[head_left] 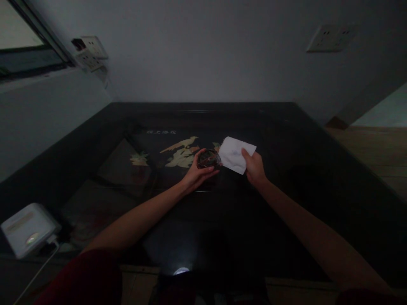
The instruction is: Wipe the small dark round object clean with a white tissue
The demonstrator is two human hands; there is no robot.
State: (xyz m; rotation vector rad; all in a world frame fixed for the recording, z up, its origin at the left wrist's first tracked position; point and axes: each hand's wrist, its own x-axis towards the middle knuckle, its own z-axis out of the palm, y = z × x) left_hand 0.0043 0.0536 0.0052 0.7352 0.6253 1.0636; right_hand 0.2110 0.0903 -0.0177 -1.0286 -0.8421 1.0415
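Across the middle of the frame stretches a dark, glossy worktop (222, 216). At its centre, the left hand (199, 171) grips a round glass dish (208, 159); just right, the right hand (254, 167) pinches a white sheet (234, 153).

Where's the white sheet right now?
In the head view, the white sheet is in the right hand, just right of the round glass item.

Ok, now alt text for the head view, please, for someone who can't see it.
A person's left hand holds a small round glass-like object while the right hand holds a white sheet beside it, above a dark glossy table with a bird design.
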